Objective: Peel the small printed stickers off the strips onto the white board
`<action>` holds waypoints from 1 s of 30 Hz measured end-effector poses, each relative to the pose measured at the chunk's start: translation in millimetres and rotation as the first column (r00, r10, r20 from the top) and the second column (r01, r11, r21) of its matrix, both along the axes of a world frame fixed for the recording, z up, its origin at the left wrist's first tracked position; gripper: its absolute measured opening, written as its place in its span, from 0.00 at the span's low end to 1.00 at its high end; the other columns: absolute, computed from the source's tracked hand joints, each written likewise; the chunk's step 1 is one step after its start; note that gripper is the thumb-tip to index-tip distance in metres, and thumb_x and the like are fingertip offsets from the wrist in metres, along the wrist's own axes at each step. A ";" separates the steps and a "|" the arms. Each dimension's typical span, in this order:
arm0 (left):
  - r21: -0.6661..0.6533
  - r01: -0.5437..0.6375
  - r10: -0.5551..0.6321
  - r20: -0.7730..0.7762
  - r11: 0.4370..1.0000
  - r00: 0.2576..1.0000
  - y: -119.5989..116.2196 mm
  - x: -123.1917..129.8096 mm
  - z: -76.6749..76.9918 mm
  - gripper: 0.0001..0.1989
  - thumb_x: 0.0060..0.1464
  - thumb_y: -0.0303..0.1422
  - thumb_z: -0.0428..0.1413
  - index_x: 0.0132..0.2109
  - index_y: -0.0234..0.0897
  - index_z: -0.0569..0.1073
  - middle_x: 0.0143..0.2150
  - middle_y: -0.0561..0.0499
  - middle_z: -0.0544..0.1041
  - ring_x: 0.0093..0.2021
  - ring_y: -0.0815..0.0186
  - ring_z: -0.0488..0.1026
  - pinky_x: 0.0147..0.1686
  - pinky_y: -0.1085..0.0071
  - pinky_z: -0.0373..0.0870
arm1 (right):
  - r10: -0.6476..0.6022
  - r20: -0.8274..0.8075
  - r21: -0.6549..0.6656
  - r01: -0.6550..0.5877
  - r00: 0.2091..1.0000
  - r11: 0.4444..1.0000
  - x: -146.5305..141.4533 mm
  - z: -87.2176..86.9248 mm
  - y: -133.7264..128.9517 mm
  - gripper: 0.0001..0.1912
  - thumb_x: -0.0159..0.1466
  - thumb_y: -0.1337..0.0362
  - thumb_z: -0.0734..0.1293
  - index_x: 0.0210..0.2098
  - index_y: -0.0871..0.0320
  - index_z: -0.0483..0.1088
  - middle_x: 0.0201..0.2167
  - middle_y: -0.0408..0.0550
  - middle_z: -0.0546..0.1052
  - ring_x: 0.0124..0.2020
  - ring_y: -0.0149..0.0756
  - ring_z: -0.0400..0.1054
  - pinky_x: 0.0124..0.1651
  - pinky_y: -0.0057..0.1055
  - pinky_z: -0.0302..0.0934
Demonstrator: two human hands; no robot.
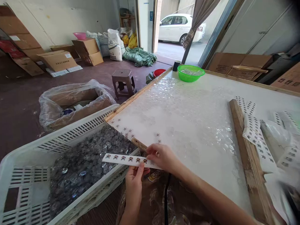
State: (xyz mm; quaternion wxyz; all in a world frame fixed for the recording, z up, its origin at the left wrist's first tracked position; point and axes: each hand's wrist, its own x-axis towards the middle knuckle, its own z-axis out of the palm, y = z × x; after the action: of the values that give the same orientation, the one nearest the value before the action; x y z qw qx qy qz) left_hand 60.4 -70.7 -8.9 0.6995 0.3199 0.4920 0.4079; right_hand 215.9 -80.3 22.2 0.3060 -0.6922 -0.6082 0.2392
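2-handed, holds a strip of stickers [119,158] in front of the body, across the near rim of the white basket [93,187] in view and beside the table [222,175]. Clamps it with left hand [135,176], with thumb on top, fingers curled beneath, wrist low. Reaches in from lower right with right hand [162,156], bending fingers over the strip's right end; cannot tell whether clamped on it. Shows 6 printed motifs.

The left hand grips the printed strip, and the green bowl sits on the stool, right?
Not quite: the head view shows the green bowl on the far end of the table, not on the stool. The left hand does grip the printed strip.
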 end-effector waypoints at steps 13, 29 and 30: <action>-0.084 -0.043 0.047 0.043 0.996 0.998 8.9 2.9 -3.9 0.17 0.36 0.41 0.65 0.31 0.32 0.75 0.24 0.51 0.78 0.25 0.64 0.74 0.26 0.70 0.76 | -0.395 -0.137 0.017 0.401 0.908 0.916 66.5 -2.7 -26.8 0.05 0.57 0.63 0.62 0.28 0.58 0.66 0.22 0.42 0.69 0.25 0.31 0.61 0.28 0.27 0.55; -0.118 -0.054 0.054 -0.008 0.991 0.999 14.5 1.6 -7.0 0.18 0.34 0.43 0.65 0.30 0.33 0.75 0.25 0.50 0.77 0.26 0.63 0.74 0.27 0.68 0.76 | -0.408 0.176 -0.195 0.438 0.896 0.878 99.0 -34.2 -25.5 0.04 0.55 0.67 0.61 0.26 0.57 0.67 0.25 0.45 0.74 0.27 0.32 0.65 0.29 0.27 0.53; -0.130 -0.052 0.051 -0.010 0.990 0.999 14.5 -0.2 -7.6 0.18 0.33 0.43 0.65 0.29 0.33 0.76 0.25 0.49 0.77 0.26 0.62 0.74 0.27 0.67 0.76 | -0.385 0.207 -0.188 0.423 0.899 0.886 95.8 -34.4 -22.2 0.05 0.56 0.68 0.60 0.28 0.58 0.68 0.27 0.47 0.74 0.28 0.33 0.65 0.30 0.28 0.54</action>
State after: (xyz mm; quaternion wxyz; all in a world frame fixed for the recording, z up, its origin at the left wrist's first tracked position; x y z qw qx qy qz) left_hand 60.2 -56.2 -16.5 0.7064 0.2624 0.5279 0.3917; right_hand 311.7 -102.5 -12.2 0.2165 -0.8517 -0.4417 0.1808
